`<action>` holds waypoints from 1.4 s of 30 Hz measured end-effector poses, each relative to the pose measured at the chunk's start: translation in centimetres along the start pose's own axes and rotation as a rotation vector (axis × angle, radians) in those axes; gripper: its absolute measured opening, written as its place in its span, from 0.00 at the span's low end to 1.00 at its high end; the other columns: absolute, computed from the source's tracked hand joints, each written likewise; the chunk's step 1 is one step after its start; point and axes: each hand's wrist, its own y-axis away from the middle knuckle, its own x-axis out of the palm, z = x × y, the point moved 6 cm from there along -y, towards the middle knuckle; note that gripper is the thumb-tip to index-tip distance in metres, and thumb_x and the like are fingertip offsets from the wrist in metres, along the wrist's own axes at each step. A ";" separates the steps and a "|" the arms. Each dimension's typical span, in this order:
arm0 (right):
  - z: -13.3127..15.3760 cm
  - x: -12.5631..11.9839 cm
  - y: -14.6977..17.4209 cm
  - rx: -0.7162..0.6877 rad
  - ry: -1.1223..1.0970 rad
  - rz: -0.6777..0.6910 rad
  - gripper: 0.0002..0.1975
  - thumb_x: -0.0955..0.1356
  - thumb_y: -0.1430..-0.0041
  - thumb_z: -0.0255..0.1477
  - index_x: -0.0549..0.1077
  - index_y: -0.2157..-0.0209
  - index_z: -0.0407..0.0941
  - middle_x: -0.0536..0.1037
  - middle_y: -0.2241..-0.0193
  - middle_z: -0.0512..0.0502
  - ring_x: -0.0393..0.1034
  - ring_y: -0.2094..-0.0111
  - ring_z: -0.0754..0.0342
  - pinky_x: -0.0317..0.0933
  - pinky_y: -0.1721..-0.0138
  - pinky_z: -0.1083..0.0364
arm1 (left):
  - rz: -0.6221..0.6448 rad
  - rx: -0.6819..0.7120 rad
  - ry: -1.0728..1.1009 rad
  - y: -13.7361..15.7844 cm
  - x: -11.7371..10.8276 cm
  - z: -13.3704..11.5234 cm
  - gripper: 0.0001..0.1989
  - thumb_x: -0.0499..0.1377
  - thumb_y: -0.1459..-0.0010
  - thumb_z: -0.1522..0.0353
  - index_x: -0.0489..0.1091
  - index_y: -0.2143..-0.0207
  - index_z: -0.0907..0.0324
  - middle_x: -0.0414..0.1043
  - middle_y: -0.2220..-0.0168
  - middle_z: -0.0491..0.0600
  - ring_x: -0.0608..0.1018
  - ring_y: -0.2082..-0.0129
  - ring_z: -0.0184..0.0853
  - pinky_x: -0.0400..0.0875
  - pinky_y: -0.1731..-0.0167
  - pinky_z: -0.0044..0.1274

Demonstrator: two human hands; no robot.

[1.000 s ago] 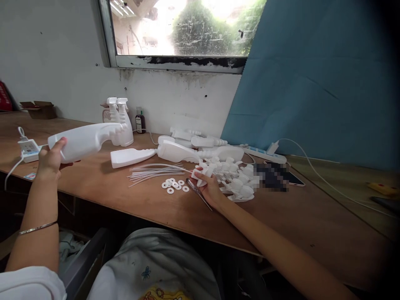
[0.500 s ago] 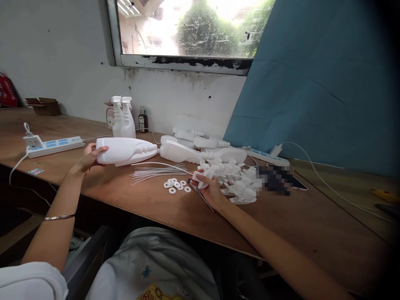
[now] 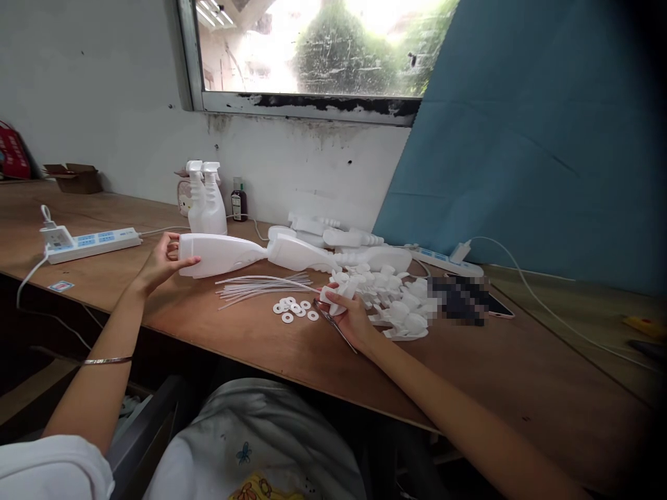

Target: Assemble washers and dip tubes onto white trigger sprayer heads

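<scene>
My left hand (image 3: 165, 262) is closed around the base of a white plastic spray bottle (image 3: 224, 254), tilted on its side with its neck pointing right, close to another lying bottle (image 3: 299, 253). Between the fingers of my right hand (image 3: 353, 321) is a white trigger spray head (image 3: 333, 297). A thin dip tube (image 3: 271, 279) runs left from it, above a bundle of loose tubes (image 3: 260, 292). White ring washers (image 3: 294, 309) lie left of this hand. Beside it is a slim metal tool (image 3: 338, 330), partly hidden. A heap of spray heads (image 3: 399, 298) lies to its right.
Two assembled spray bottles (image 3: 209, 201) stand at the back near a dark bottle (image 3: 238, 201). More white bottles (image 3: 354, 237) lie along the wall. Power strips (image 3: 94, 244) with cables sit at left and right. A phone (image 3: 500, 305) lies at the right.
My left hand has moved the bottle slightly right and rolled it, so its ribbed grip is turned further from view. The right hand stays nearly still; the dip tube's free end has dropped a little.
</scene>
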 end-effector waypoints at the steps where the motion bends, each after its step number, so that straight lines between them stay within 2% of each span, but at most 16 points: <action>1: 0.0 0.0 0.0 -0.003 -0.001 0.000 0.14 0.74 0.64 0.24 0.71 0.72 0.43 0.77 0.74 0.51 0.72 0.72 0.56 0.67 0.74 0.60 | 0.009 0.011 -0.005 0.0 0.1 -0.1 0.32 0.67 0.68 0.60 0.54 0.62 0.57 0.66 0.62 0.47 0.72 0.67 0.32 0.69 0.68 0.24; 14: -0.3 -0.3 -0.2 -0.008 0.019 0.029 0.12 0.74 0.61 0.25 0.71 0.71 0.43 0.76 0.73 0.51 0.71 0.73 0.58 0.67 0.72 0.60 | 0.087 0.064 -0.401 -0.2 0.1 0.4 0.30 0.66 0.66 0.58 0.56 0.62 0.57 0.66 0.65 0.47 0.71 0.66 0.35 0.70 0.68 0.25; 27: -0.5 -0.5 -0.4 -0.012 0.041 0.023 0.13 0.74 0.61 0.25 0.71 0.70 0.43 0.76 0.72 0.50 0.69 0.74 0.59 0.66 0.72 0.60 | 0.121 0.128 -0.574 -0.6 0.7 0.7 0.33 0.62 0.60 0.54 0.57 0.54 0.57 0.67 0.57 0.50 0.71 0.59 0.37 0.67 0.61 0.26; 35: -0.4 -0.5 -0.3 -0.007 0.056 -0.010 0.13 0.74 0.63 0.26 0.72 0.71 0.44 0.76 0.73 0.51 0.70 0.74 0.58 0.66 0.72 0.58 | 0.074 0.148 -0.592 -0.1 0.7 0.0 0.38 0.62 0.58 0.55 0.53 0.46 0.57 0.64 0.53 0.53 0.68 0.54 0.39 0.64 0.55 0.30; 38: -0.3 -0.4 -0.2 -0.006 0.062 -0.011 0.13 0.74 0.63 0.26 0.72 0.71 0.44 0.76 0.73 0.51 0.70 0.73 0.57 0.66 0.71 0.58 | -0.008 0.255 -0.575 -0.2 0.4 -0.7 0.43 0.62 0.58 0.53 0.49 0.43 0.58 0.55 0.46 0.58 0.63 0.48 0.43 0.60 0.51 0.34; 40: -0.3 -0.3 -0.2 -0.005 0.064 -0.011 0.14 0.74 0.64 0.27 0.71 0.71 0.44 0.75 0.73 0.51 0.70 0.73 0.57 0.65 0.71 0.57 | -0.146 0.380 -0.592 0.0 0.0 -2.0 0.46 0.62 0.58 0.51 0.46 0.42 0.59 0.46 0.43 0.60 0.55 0.43 0.47 0.53 0.47 0.39; 42: -0.2 -0.3 -0.2 -0.004 0.071 -0.016 0.14 0.75 0.64 0.27 0.71 0.71 0.44 0.75 0.74 0.51 0.70 0.73 0.56 0.65 0.70 0.57 | -0.272 0.513 -0.598 0.6 -0.1 -3.8 0.44 0.60 0.56 0.50 0.46 0.42 0.58 0.41 0.41 0.60 0.48 0.41 0.48 0.46 0.45 0.42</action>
